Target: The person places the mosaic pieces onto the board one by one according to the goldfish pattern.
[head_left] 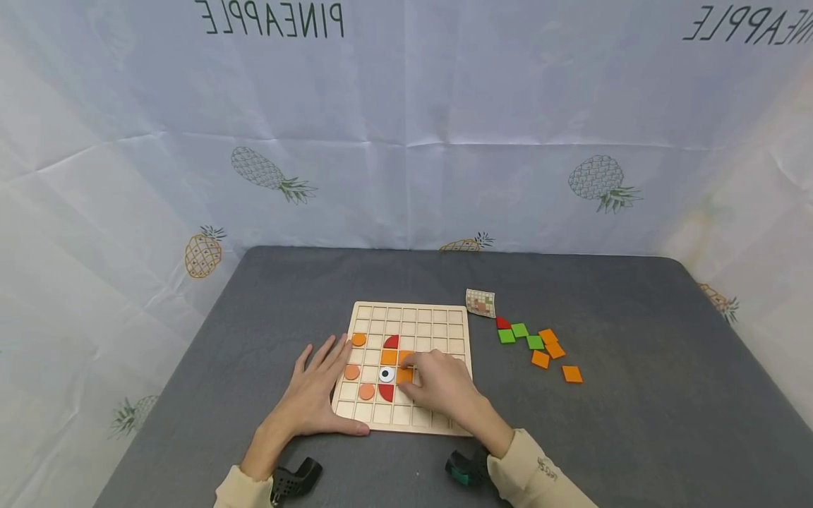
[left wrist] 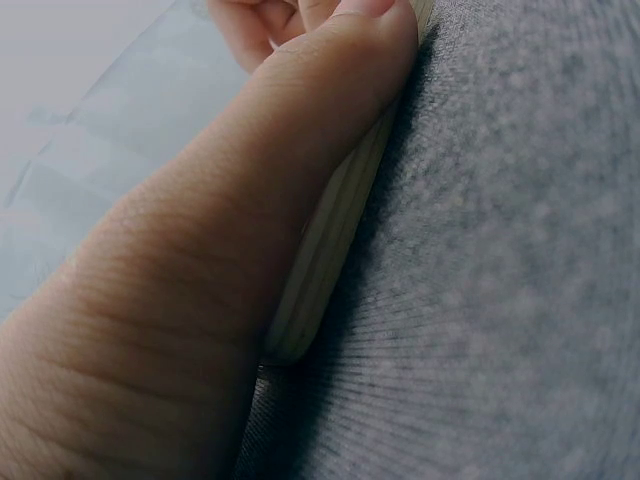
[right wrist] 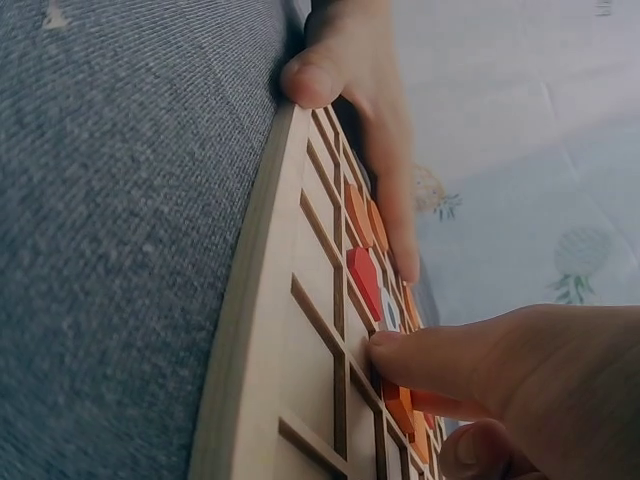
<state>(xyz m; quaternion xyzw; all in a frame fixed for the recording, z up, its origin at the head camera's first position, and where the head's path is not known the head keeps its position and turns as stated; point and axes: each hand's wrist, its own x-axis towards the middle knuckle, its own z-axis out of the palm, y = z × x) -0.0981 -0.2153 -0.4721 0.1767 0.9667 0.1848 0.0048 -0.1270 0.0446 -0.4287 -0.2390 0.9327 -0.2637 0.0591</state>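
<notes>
A wooden grid board (head_left: 438, 315) lies on the grey table. My left hand (head_left: 311, 398) is spread along its left side, with the thumb (left wrist: 340, 90) against the front edge. My right hand (head_left: 441, 381) is over the middle of the board, its thumb and fingers pinching an orange square tile (head_left: 404, 375) in a cell. Left of that tile is a white eye tile (head_left: 386, 375), with a red quarter-round tile (head_left: 391, 341) and another red one (head_left: 386, 392) in the same column. Orange discs (head_left: 366, 391) sit in cells near my left hand.
Right of the board lie loose green square tiles (head_left: 519, 330), orange square tiles (head_left: 571, 374) and a red tile (head_left: 502, 323). A small pattern card (head_left: 480, 303) is at the board's far right corner. A pineapple-print curtain (head_left: 406, 190) hangs behind the table.
</notes>
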